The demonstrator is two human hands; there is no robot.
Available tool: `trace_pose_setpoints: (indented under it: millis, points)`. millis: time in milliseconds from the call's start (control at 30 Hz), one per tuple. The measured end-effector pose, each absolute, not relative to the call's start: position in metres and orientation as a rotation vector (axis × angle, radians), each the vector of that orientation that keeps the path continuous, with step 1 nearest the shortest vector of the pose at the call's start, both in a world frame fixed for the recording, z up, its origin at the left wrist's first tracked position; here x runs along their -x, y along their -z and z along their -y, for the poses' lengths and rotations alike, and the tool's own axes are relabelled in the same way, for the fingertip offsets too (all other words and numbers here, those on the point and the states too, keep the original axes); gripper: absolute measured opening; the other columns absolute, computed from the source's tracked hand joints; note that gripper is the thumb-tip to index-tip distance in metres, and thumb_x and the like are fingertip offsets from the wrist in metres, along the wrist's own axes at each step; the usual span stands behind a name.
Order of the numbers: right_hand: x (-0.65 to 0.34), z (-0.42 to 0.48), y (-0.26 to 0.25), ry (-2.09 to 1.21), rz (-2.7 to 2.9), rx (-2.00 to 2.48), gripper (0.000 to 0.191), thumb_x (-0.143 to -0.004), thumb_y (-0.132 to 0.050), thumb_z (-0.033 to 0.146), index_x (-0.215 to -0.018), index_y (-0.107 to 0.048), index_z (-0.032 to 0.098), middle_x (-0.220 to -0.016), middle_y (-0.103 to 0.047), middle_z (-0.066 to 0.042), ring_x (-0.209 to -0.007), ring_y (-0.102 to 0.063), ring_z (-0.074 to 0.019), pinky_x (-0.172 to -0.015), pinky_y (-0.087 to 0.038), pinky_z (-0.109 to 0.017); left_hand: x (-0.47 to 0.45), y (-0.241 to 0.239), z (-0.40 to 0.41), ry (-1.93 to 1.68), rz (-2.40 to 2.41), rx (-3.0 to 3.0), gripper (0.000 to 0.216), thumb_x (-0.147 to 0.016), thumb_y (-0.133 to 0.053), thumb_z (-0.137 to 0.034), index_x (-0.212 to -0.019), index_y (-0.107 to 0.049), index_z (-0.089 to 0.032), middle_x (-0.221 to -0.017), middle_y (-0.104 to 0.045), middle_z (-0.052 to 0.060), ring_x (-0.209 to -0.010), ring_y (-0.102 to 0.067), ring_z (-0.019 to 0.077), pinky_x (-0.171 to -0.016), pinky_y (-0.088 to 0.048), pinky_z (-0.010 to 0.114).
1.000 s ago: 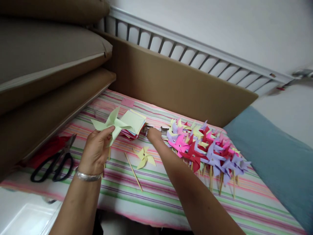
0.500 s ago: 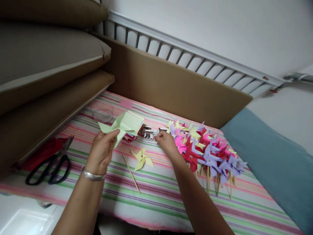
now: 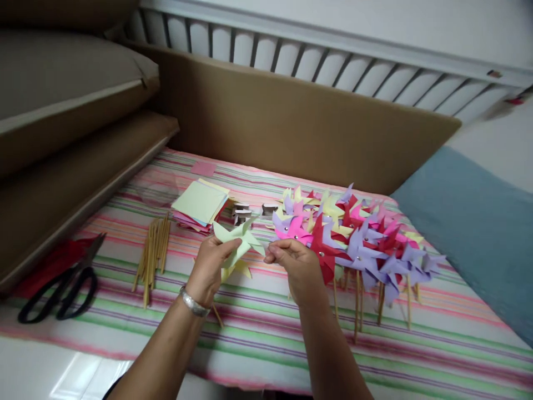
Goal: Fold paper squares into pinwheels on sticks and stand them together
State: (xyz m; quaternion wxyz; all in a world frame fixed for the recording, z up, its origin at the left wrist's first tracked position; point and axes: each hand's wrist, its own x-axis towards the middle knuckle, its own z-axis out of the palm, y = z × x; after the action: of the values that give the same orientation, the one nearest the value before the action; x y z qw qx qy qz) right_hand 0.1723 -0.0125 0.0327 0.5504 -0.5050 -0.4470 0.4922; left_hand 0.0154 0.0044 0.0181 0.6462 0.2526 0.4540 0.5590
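My left hand (image 3: 211, 266) pinches a pale green paper pinwheel (image 3: 238, 239) above the striped cloth (image 3: 266, 333). My right hand (image 3: 295, 265) is just to its right, fingertips pinched together close to the pinwheel's edge; what it holds is too small to see. A yellow pinwheel (image 3: 239, 269) on a stick lies on the cloth under my left hand, mostly hidden.
A pile of finished pinwheels (image 3: 353, 241) in pink, red, purple and yellow lies at right. A stack of coloured paper squares (image 3: 200, 203) and small metal pieces (image 3: 242, 212) sit behind. Wooden sticks (image 3: 152, 253) and black scissors (image 3: 58, 286) lie at left. Cardboard (image 3: 291, 122) walls the back.
My right hand pulled back from the small metal pieces toward me and met the left hand, which brought the green pinwheel rightward. The view shifted, showing the bundle of sticks.
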Motion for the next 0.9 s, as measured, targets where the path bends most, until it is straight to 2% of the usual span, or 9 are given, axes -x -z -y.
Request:
trace_pose_setpoints:
  millis: [133, 267, 333, 400, 500, 633, 700, 900]
  points:
    - [-0.181, 0.011, -0.042, -1.124, 1.037, 1.122, 0.007, -0.067, -0.07, 0.02, -0.074, -0.068, 0.019, -0.069, -0.067, 0.001, -0.064, -0.065, -0.0128, -0.067, -0.054, -0.026, -0.039, -0.008, -0.009, -1.317, -1.099, -0.702, 0.028, -0.059, -0.075, -0.026, -0.083, -0.07, -0.011, -0.08, -0.072, 0.007, -0.07, -0.064, 0.0175, -0.068, -0.047, 0.028]
    - [-0.191, 0.011, -0.042, -1.066, 1.035, 1.117, 0.009, -0.068, -0.068, 0.019, -0.076, -0.071, 0.021, -0.079, -0.067, 0.001, -0.068, -0.066, -0.0121, -0.069, -0.054, -0.025, -0.051, -0.007, -0.007, -1.415, -1.255, -1.037, 0.022, -0.066, -0.07, -0.031, -0.082, -0.07, -0.015, -0.077, -0.071, 0.005, -0.072, -0.063, 0.0188, -0.069, -0.047, 0.03]
    - [-0.195, 0.01, -0.04, -1.036, 1.009, 1.128, 0.009, -0.069, -0.068, 0.019, -0.078, -0.071, 0.021, -0.076, -0.068, 0.001, -0.067, -0.066, -0.0122, -0.069, -0.053, -0.026, -0.051, -0.011, -0.004, -1.506, -1.299, -1.303, 0.014, -0.07, -0.067, -0.028, -0.077, -0.069, -0.017, -0.076, -0.069, 0.004, -0.073, -0.062, 0.0181, -0.073, -0.047, 0.031]
    - [-0.197, 0.009, -0.039, -1.032, 0.946, 1.121, 0.01, -0.069, -0.068, 0.02, -0.078, -0.069, 0.02, -0.07, -0.067, 0.001, -0.065, -0.065, -0.012, -0.068, -0.053, -0.026, -0.048, -0.015, -0.001, -1.627, -1.262, -1.548, 0.005, -0.07, -0.066, -0.023, -0.072, -0.068, -0.019, -0.074, -0.068, 0.002, -0.074, -0.061, 0.0165, -0.083, -0.045, 0.034]
    - [-0.195, 0.008, -0.038, -1.066, 0.851, 1.064, 0.011, -0.067, -0.07, 0.02, -0.077, -0.064, 0.019, -0.064, -0.066, 0.003, -0.059, -0.064, -0.0109, -0.064, -0.051, -0.025, -0.043, -0.019, 0.001, -1.704, -1.243, -1.58, 0.003, -0.068, -0.067, -0.022, -0.07, -0.069, -0.021, -0.073, -0.068, 0.001, -0.075, -0.061, 0.0159, -0.092, -0.04, 0.036]
    - [-0.188, 0.009, -0.036, -1.109, 0.87, 1.046, 0.011, -0.069, -0.069, 0.024, -0.075, -0.062, 0.019, -0.056, -0.063, 0.004, -0.053, -0.06, -0.0111, -0.059, -0.051, -0.026, -0.039, -0.017, -0.003, -1.411, -1.175, -0.91, 0.023, -0.063, -0.072, -0.031, -0.081, -0.07, -0.016, -0.079, -0.071, 0.006, -0.074, -0.063, 0.0191, -0.072, -0.047, 0.031]
    - [-0.183, 0.01, -0.034, -1.112, 0.933, 1.095, 0.009, -0.071, -0.067, 0.025, -0.075, -0.063, 0.018, -0.053, -0.061, 0.004, -0.052, -0.059, -0.0114, -0.058, -0.051, -0.026, -0.038, -0.016, -0.005, -1.263, -1.064, -0.678, 0.027, -0.058, -0.075, -0.03, -0.078, -0.07, -0.012, -0.076, -0.072, 0.007, -0.069, -0.064, 0.0184, -0.067, -0.047, 0.028]
    - [-0.166, 0.013, -0.035, -1.033, 1.013, 1.227, 0.007, -0.074, -0.063, 0.025, -0.077, -0.065, 0.019, -0.052, -0.061, 0.004, -0.052, -0.059, -0.0113, -0.059, -0.05, -0.025, -0.037, -0.017, -0.004, -1.192, -1.028, -0.601, 0.027, -0.056, -0.077, -0.024, -0.078, -0.071, -0.01, -0.071, -0.072, 0.007, -0.063, -0.063, 0.016, -0.062, -0.046, 0.025]
